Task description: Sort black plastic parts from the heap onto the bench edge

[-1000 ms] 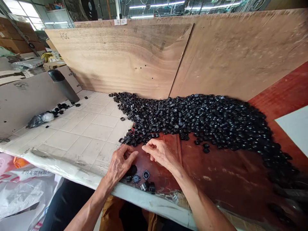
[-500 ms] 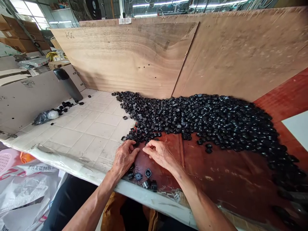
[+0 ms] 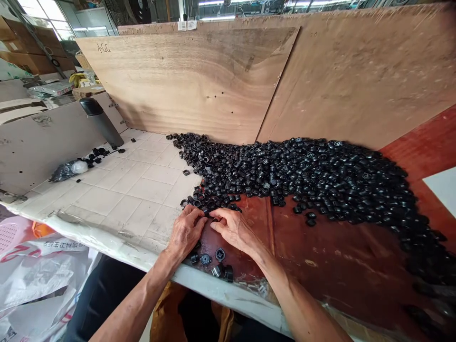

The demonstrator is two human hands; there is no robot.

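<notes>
Black caps (image 3: 302,175) are heaped along the bench (image 3: 117,199). At the heap's near edge the left hand (image 3: 185,231) and right hand (image 3: 233,228) are set close, fingers bunched together, tip to tip. One cap is best pinched lightly, neighbours left undisturbed.

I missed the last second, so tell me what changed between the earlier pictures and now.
The left hand moved forward, away from the loose parts. The right hand edged forward too, so both now meet at the near rim of the pile. Any grasp is hidden. Pile, loose parts and flask stayed put.
</notes>
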